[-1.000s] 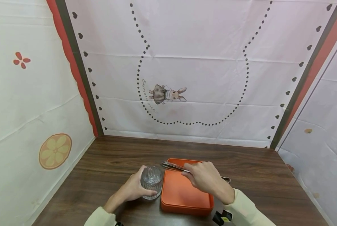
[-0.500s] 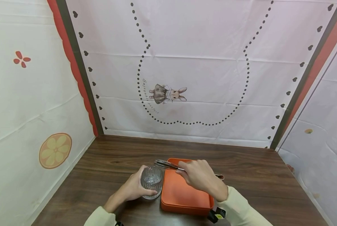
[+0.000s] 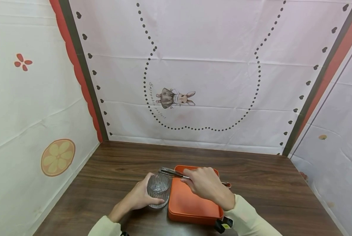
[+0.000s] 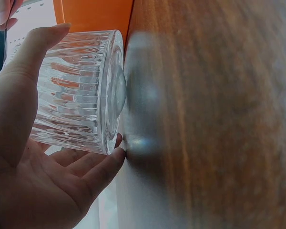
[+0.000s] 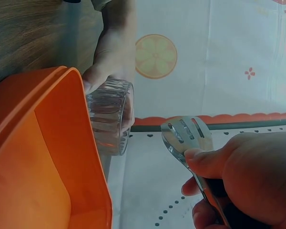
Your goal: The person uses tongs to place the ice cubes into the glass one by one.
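Observation:
My left hand (image 3: 138, 195) grips a clear ribbed glass (image 3: 158, 191), thumb on the near side and fingers around the far side. In the left wrist view the glass base (image 4: 115, 93) is at the wooden table; whether it touches is hard to tell. My right hand (image 3: 206, 185) holds metal tongs (image 3: 173, 172) with slotted heads, thumb pressed along one arm. The slotted end (image 5: 187, 133) points left, above and near the glass's rim. Nothing shows between the tongs' heads. The looped tail of the tongs pokes out past my right wrist.
An orange rectangular box (image 3: 193, 203) stands right beside the glass, under my right hand; its raised walls (image 5: 81, 138) show in the right wrist view. Dark wooden table (image 3: 128, 157) surrounds it. Printed white cloth walls (image 3: 208, 82) enclose the back and sides.
My right hand has moved left with the tongs, bringing their slotted end from over the box's left edge to the glass's rim. My left hand and the glass have stayed put.

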Action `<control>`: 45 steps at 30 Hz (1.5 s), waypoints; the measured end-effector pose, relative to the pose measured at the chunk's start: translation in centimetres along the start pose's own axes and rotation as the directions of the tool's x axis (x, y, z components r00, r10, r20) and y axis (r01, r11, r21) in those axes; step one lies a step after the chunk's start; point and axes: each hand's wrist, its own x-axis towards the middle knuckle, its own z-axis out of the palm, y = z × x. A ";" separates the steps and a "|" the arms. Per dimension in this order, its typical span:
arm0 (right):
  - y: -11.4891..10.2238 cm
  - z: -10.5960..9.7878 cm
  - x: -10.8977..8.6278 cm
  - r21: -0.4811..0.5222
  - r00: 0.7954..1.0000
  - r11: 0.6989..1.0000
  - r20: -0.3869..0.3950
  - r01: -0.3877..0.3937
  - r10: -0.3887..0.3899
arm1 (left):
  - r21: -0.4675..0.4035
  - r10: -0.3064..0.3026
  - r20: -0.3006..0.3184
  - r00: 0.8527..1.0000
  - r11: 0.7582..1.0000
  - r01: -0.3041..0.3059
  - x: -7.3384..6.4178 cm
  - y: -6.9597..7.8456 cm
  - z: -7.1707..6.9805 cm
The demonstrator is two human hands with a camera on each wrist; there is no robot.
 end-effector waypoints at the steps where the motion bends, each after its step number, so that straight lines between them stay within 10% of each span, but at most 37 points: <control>1: 0.0 0.0 0.0 0.003 1.000 1.000 0.002 0.000 -0.001 | 0.002 0.000 0.002 1.000 1.000 0.000 0.0 0.0 0.0; 45: 1.3 0.0 -1.9 0.027 0.981 0.989 0.128 -0.147 0.142 | -0.005 0.044 0.003 0.999 0.999 -0.044 -0.1 0.3 -0.1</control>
